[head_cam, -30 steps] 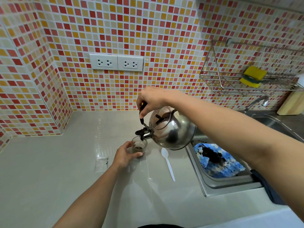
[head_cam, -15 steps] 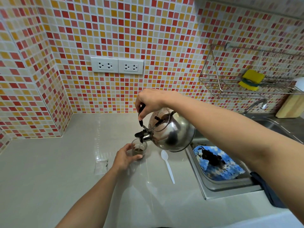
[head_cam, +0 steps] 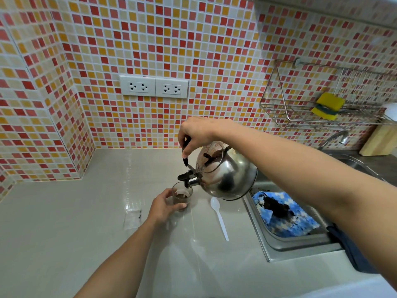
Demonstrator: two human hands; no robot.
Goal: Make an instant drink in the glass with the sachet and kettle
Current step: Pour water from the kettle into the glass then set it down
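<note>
A small clear glass (head_cam: pixel 183 195) with dark brown contents at its bottom stands on the grey counter (head_cam: pixel 64 233). My left hand (head_cam: pixel 164 208) wraps around its near side. My right hand (head_cam: pixel 196 133) grips the black handle of a shiny steel kettle (head_cam: pixel 227 176), which is tilted to the left with its spout right over the glass rim. An emptied clear sachet (head_cam: pixel 132 219) lies flat on the counter left of my left hand. A white plastic spoon (head_cam: pixel 219 217) lies just right of the glass.
A steel sink (head_cam: pixel 279 244) sits to the right with a blue and white cloth (head_cam: pixel 285 214) in it. A wire rack (head_cam: pixel 300 112) on the tiled wall holds a yellow sponge (head_cam: pixel 329 105). A tap (head_cam: pixel 335 137) and a wooden block (head_cam: pixel 380 140) stand at the far right.
Both hands, the kettle and the glass hold the same pose. Only the camera view has shifted slightly.
</note>
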